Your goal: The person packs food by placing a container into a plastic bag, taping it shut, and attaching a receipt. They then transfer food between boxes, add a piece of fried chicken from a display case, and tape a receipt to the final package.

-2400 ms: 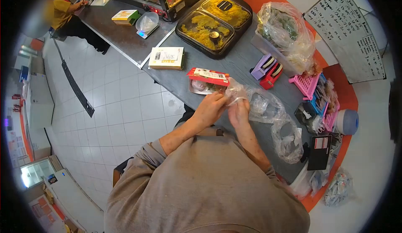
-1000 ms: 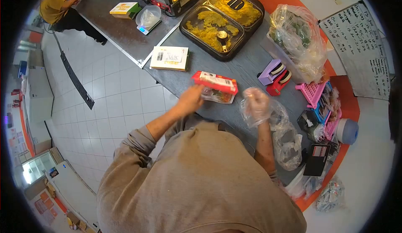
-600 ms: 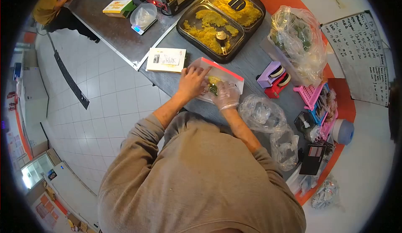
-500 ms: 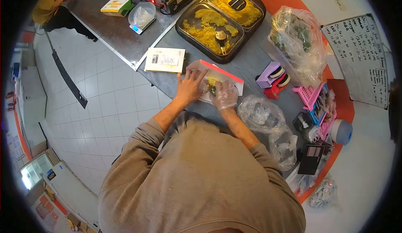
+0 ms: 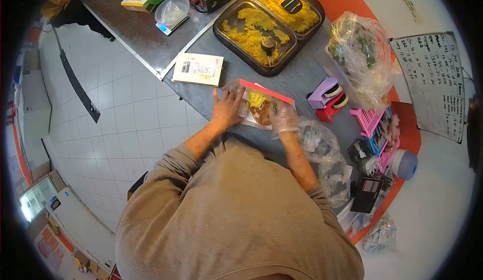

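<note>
A paper food box (image 5: 257, 125) with a red-edged raised flap lies in front of me. Inside it are yellow rice (image 5: 257, 99) and a browned piece of food (image 5: 262, 114); a small pale cup (image 5: 243, 109) sits at the left. My bare left hand (image 5: 226, 110) grips the box's left side, fingers at its rear edge. Over the right end, my right hand (image 5: 285, 117) wears a clear plastic glove, with its fingers curled inward. A bit of green shows at those fingertips, too small to name.
A black two-part tray (image 5: 241, 63) of yellow rice with a scoop stands behind. Around are a closed carton (image 5: 197, 69), tape dispensers (image 5: 327, 96), plastic bags (image 5: 322, 146), a bag of greens (image 5: 359, 51) and a scale (image 5: 171, 26). Another person (image 5: 63, 1) stands far left.
My right hand has moved right, from the middle of the box to its right end, and the browned food is uncovered. Green food that lay by its fingers no longer shows there.
</note>
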`<state>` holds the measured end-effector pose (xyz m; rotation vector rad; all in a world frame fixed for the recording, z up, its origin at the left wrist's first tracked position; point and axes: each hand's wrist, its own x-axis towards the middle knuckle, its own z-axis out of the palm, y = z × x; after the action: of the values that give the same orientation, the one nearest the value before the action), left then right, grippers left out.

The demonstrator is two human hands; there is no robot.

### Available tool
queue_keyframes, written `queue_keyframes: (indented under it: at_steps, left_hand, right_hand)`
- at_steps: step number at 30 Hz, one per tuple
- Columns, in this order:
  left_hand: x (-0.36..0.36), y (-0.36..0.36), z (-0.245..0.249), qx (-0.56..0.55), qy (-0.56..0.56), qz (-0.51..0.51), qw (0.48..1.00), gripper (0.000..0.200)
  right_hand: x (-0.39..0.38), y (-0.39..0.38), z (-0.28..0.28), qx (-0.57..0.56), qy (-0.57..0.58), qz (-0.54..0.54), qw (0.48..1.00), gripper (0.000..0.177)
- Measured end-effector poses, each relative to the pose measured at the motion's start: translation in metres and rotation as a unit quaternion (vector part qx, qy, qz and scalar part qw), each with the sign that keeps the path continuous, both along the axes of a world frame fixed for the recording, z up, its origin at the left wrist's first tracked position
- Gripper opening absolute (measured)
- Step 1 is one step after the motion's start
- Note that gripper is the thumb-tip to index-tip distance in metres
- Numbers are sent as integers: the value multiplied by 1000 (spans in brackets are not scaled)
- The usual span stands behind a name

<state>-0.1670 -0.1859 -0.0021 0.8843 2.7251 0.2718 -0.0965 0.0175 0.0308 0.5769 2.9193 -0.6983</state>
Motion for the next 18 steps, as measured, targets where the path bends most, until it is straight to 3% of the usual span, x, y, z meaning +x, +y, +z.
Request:
queue_keyframes:
  at_steps: [4, 6, 7, 10, 13, 15, 16, 18]
  left_hand:
    - [4, 1, -3, -31, 25, 7, 999, 103]
    - [5, 1, -3, -39, 30, 3, 999, 102]
    - [4, 1, -3, -37, 12, 8, 999, 103]
    - [5, -2, -4, -28, -8, 20, 999, 104]
    - [8, -3, -3, -8, -12, 40, 999, 104]
    - [9, -3, -4, 8, -15, 58, 998, 104]
    - [11, -4, -7, 30, -13, 62, 998, 103]
    - [13, -4, -13, 49, -18, 77, 996, 103]
  right_hand:
    - [9, -4, -22, 20, 36, 38, 998, 37]
    - [7, -8, -16, 93, -136, 104, 981, 36]
    - [6, -12, -7, 95, -135, 106, 981, 36]
    - [4, -23, 14, 183, -5, 133, 974, 32]
    - [-15, -30, 5, 159, 27, 126, 979, 30]
    - [-26, -34, -24, 130, 161, 199, 958, 30]
    - [-32, -35, -32, 133, 162, 203, 957, 30]
    - [-42, -38, -43, 139, 143, 361, 911, 29]
